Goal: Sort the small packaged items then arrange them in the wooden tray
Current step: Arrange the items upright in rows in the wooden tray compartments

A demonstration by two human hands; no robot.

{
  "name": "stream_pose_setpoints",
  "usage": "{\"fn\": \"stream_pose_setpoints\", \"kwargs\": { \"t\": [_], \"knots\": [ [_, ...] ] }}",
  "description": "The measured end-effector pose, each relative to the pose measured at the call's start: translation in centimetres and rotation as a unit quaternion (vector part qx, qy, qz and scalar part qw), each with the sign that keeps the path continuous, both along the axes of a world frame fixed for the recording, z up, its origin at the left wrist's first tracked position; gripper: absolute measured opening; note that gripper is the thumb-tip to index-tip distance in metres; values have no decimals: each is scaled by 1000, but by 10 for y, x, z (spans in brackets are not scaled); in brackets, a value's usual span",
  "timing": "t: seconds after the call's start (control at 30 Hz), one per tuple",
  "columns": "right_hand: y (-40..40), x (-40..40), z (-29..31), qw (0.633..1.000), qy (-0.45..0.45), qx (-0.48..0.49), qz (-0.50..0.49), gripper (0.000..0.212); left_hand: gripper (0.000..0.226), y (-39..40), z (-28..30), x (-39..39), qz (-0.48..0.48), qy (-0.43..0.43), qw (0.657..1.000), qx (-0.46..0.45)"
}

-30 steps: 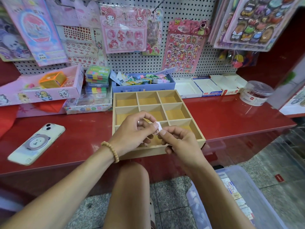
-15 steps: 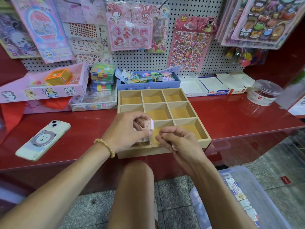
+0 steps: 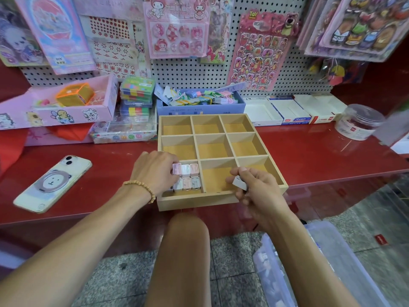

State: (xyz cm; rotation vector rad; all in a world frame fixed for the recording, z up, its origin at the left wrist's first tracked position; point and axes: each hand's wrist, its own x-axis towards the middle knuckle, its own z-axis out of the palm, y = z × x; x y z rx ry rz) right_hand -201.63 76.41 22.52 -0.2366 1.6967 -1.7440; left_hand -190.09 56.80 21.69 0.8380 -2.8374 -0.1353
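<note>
Our left hand (image 3: 155, 171) pinches a pink packet (image 3: 177, 169) into the wooden tray (image 3: 221, 199)'s near-left compartment; we seat it upright, flush with neighbours. Right hand (image 3: 256, 191) grips another packet (image 3: 239, 183).

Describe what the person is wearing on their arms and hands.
Both forearms are bare, with no sleeves in view. The left hand has a bracelet of small round tan beads at the wrist. The right hand shows no bracelet, watch or glove. No rings can be made out.
</note>
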Motion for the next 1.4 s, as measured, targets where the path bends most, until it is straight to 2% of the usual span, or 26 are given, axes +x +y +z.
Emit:
{"fn": "stream_pose_setpoints", "kwargs": {
  "t": [0.07,0.23,0.33,0.5,0.57,0.7,0.9,1.0,1.1,1.2,1.33,1.4],
  "knots": [
    [2,-2,-2,1000,-3,6,3,25,16,-4,-3,-2,-4,-4,1000,-12],
    [3,-3,-3,997,-69,-40,8,23,33,-6,-2,2,-2,29,999,28],
    [3,-1,-2,996,-69,-61,2,27,23,-7,-1,3,-16,45,998,44],
    [4,1,-5,999,-41,-33,-1,6,21,-5,1,6,-19,61,995,74],
    [4,6,-5,1000,-21,-11,6,7,23,2,5,7,-32,107,989,100],
    [-5,17,-7,999,-19,-35,-17,13,30,39,15,5,-120,216,945,215],
    [-10,26,0,998,-20,-59,23,6,23,61,15,1,-168,272,930,181],
    [-9,28,4,997,-26,-59,29,14,31,64,18,4,-181,290,924,169],
    [-12,31,6,997,-41,-57,27,16,40,63,17,5,-173,290,927,161],
    [-11,31,6,997,-39,-54,34,15,38,62,20,7,-175,287,930,150],
    [-6,27,11,997,38,-19,69,16,39,58,27,8,-188,261,934,153],
    [-9,26,12,996,28,-27,79,14,40,56,27,9,-187,253,935,166]
  ]
}}
